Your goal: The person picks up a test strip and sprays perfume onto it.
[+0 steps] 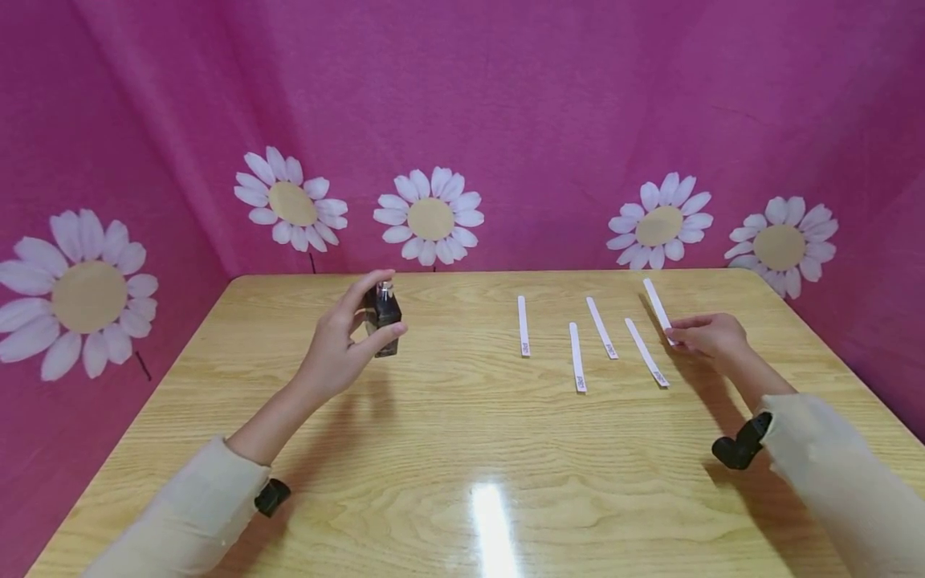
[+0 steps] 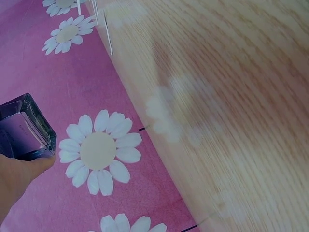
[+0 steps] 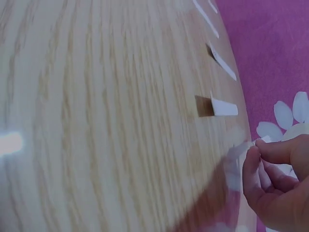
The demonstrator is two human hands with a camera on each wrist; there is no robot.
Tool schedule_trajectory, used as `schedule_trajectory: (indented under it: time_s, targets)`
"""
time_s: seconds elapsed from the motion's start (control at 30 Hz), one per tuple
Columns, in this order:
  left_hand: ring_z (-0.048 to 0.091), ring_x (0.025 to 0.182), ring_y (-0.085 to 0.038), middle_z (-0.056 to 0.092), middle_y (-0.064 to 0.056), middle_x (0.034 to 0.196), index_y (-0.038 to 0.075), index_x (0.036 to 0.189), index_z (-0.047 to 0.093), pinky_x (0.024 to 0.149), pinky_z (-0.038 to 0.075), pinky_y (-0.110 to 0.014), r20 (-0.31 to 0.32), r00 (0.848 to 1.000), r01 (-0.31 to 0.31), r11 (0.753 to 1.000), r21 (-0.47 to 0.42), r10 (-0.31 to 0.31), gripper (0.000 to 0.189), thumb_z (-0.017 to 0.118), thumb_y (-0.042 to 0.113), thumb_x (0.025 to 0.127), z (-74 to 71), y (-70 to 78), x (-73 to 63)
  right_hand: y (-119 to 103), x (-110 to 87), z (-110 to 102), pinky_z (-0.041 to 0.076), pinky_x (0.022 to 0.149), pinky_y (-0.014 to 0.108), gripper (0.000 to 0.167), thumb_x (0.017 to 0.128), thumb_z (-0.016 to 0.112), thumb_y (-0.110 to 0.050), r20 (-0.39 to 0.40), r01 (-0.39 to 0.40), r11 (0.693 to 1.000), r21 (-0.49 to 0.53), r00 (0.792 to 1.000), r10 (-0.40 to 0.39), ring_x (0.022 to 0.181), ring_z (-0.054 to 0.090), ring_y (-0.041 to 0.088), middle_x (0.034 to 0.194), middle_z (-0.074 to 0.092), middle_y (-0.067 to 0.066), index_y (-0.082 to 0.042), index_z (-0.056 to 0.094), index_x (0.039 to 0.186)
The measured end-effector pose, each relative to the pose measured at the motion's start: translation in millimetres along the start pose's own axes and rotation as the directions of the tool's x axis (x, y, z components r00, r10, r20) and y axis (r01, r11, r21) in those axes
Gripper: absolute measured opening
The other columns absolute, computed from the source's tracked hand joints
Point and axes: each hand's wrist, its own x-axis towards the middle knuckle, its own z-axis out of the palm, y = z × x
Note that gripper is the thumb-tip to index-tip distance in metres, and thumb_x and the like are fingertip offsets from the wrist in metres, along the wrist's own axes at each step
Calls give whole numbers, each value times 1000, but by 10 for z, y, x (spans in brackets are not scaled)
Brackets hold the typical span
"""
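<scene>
In the head view my left hand [image 1: 336, 345] holds a dark glass perfume bottle [image 1: 383, 321] above the table's left half. One finger lies over the sprayer at its top and the thumb is low on its side. The left wrist view shows the bottle's base [image 2: 29, 128] and the thumb. At the right, my right hand [image 1: 711, 333] pinches the near end of a white paper strip [image 1: 656, 305], its far end pointing away. Several similar strips lie on the table left of it, among them one strip [image 1: 646, 353] close to the hand. Small dark print marks their near ends.
The wooden table [image 1: 433, 449] runs back to a pink curtain [image 1: 506, 120] with white daisies. Other strips [image 1: 523, 325] lie right of the table's middle, some with a bent-up near end [image 3: 212, 104]. A light reflection glares near the front.
</scene>
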Motion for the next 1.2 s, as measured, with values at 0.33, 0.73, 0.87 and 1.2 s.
schedule_trajectory:
  time_s: [0.33, 0.73, 0.87, 1.2]
  targets:
    - [56, 109, -28, 53, -16, 130, 20, 142, 42, 93, 53, -53, 4, 1000, -10, 1000, -2, 10, 64, 72, 12, 86, 5, 11, -21, 58, 55, -22, 48, 61, 19, 55, 87, 69, -30, -60, -66, 990, -121, 996, 59, 64, 56, 1, 62, 61, -15, 6, 57, 128]
    - [56, 118, -34, 49, -17, 136, 25, 143, 39, 100, 48, -52, 2, 999, 46, 998, -41, -46, 64, 70, 13, 88, -57, -47, -31, 82, -55, -75, 51, 63, 19, 51, 90, 65, -30, -71, -33, 987, -154, 997, 23, 70, 58, 6, 72, 61, -13, 6, 58, 126]
    - [56, 119, -35, 48, -17, 137, 23, 143, 39, 99, 49, -51, -1, 999, 51, 998, -47, -51, 63, 69, 13, 88, -67, -58, -31, 83, -158, -64, 52, 63, 19, 54, 90, 66, -31, -34, 16, 987, -158, 999, -22, 67, 60, 2, 69, 63, -15, 8, 56, 125]
    - [54, 121, -35, 46, -15, 140, 23, 143, 38, 101, 48, -49, 6, 998, 64, 996, -59, -64, 63, 68, 13, 89, -61, -52, -30, 48, -377, 67, 56, 60, 22, 52, 89, 68, -24, 25, 110, 985, -136, 994, -107, 62, 63, 3, 67, 66, -14, 14, 55, 123]
